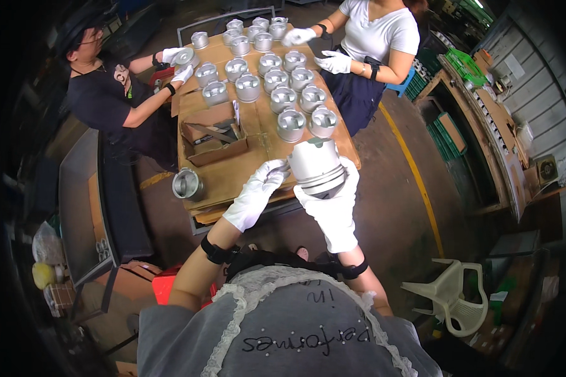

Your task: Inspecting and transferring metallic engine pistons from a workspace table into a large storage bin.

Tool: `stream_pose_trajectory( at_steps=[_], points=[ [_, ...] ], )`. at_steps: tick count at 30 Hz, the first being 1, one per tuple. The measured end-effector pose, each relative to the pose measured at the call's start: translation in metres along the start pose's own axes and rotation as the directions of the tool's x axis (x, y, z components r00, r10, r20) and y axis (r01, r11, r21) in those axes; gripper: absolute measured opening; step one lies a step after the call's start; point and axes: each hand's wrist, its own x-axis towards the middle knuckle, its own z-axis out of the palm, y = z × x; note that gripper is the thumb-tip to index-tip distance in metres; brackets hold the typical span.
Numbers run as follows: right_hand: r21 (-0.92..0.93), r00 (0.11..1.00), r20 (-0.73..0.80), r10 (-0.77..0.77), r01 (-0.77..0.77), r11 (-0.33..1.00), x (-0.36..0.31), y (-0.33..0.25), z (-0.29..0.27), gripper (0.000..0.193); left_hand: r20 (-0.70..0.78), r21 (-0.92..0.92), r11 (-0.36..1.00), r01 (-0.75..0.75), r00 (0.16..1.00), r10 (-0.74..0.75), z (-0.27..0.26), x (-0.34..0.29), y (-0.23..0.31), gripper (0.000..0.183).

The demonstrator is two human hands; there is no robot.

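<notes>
A large silvery engine piston (317,164), with ring grooves round its lower part, is held up over the near right edge of the table. My right hand (333,210), in a white glove, is closed round its underside and right side. At the piston's left side my left hand (261,188), also white-gloved, has its fingers bent against the metal; their tips are partly hidden. Just beyond stand more pistons in rows, the closest being one piston (291,125) and its neighbour (323,122). Another piston (187,183) lies on its side at the table's near left corner.
The table (264,147) is covered with brown cardboard. An open cardboard box (214,135) on it holds flat tools. One co-worker (126,94) at left handles a piston; another (377,50) stands at far right, gloved hands apart. A plastic chair (453,292) stands at lower right.
</notes>
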Motion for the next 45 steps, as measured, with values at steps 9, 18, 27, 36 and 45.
stream_pose_trajectory(
  at_steps=[9,18,27,36,45],
  points=[
    [0.718,0.860,0.407,0.308,-0.510,0.474,0.002,-0.007,-0.025,0.073,-0.038,-0.147,0.983,-0.113,0.993,0.108,0.044,0.004,0.026,0.068],
    [0.790,0.783,0.595,0.181,-0.611,0.048,0.015,-0.007,-0.052,0.069,0.113,-0.368,0.930,-0.014,0.992,0.059,0.066,0.031,0.018,0.047],
    [0.747,0.783,0.495,0.377,-0.605,0.276,0.020,0.003,-0.073,0.062,0.088,-0.510,0.860,0.016,0.996,0.033,0.086,0.046,-0.038,0.044],
    [0.761,0.721,0.545,0.429,-0.640,0.109,0.018,0.023,-0.105,0.057,-0.024,-0.117,0.963,-0.243,0.970,0.242,0.131,0.041,-0.036,0.075],
    [0.695,0.628,0.708,0.323,-0.700,-0.164,0.061,0.038,-0.092,0.058,0.160,0.771,0.390,-0.503,0.747,0.645,0.134,0.024,0.024,0.117]
  ],
)
